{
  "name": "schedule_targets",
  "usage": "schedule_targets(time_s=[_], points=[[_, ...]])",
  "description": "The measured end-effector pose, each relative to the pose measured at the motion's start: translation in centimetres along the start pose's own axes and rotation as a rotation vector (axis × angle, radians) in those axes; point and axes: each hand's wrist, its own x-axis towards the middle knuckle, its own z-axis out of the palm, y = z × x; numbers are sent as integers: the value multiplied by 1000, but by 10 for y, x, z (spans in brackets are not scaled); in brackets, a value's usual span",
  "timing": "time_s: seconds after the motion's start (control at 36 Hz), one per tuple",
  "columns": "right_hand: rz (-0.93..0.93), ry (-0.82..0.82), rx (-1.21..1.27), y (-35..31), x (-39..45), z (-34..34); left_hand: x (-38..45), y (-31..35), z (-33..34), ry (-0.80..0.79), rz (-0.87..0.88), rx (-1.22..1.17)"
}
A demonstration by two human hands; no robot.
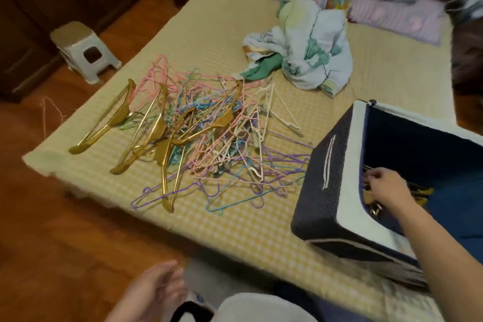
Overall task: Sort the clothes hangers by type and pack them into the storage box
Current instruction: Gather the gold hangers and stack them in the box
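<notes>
Left hand (154, 287) just hangs low by the bed edge, fingers loose and holding nothing. Mid-bed there's a tangled pile of wire hangers (230, 149) with gold hangers (146, 128) on its left side. Right hand (384, 187) is down inside the navy storage box (326, 191), fingers curled on gold hangers there.
</notes>
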Motion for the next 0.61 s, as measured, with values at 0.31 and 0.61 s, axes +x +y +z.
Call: schedule_targets(time_s=[0.31, 0.61], points=[[-387, 7, 197, -256, -158, 103, -18, 125, -133, -101, 339, -101], [-165, -650, 360, -348, -168, 311, 33, 162, -154, -148, 135, -87]])
